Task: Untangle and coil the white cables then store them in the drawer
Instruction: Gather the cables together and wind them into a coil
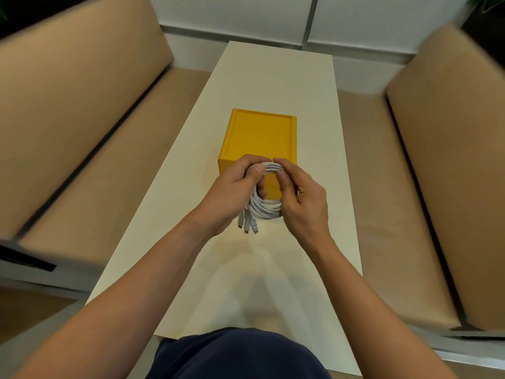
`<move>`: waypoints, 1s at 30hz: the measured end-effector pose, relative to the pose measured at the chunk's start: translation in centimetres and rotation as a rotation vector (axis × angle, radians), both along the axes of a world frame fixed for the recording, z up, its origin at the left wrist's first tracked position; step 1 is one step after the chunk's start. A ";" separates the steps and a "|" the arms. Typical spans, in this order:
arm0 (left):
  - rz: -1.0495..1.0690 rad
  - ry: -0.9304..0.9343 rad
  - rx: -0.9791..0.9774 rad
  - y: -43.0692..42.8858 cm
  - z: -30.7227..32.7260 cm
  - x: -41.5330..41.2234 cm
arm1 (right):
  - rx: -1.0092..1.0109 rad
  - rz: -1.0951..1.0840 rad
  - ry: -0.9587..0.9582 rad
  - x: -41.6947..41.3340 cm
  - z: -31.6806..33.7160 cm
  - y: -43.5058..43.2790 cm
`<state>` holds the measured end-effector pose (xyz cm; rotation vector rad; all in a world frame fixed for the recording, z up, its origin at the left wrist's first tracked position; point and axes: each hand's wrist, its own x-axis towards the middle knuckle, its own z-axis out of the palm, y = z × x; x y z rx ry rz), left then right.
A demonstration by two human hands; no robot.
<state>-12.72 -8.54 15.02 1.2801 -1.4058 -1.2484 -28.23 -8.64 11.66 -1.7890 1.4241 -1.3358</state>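
A coil of white cables (266,207) hangs in the air just in front of the yellow drawer box (259,138), held between both hands. My left hand (232,195) grips the coil's left side, thumb over the top loops. My right hand (303,198) pinches the right side of the coil, thumb and fingers round the strands. Three plug ends (247,224) dangle below the left hand. The box stands in the middle of the table; its front is mostly hidden behind the hands and coil, so I cannot tell if a drawer is open.
The long cream table (273,77) runs away from me between two tan upholstered benches (82,119) (437,160). A white wall panel (246,12) closes the far end. My dark blue clothing (240,354) shows at the near table edge.
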 end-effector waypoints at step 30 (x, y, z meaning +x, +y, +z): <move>0.173 -0.097 0.028 1.3 -1.2 -1.6 | -0.151 -0.180 0.226 2.0 -2.5 0.1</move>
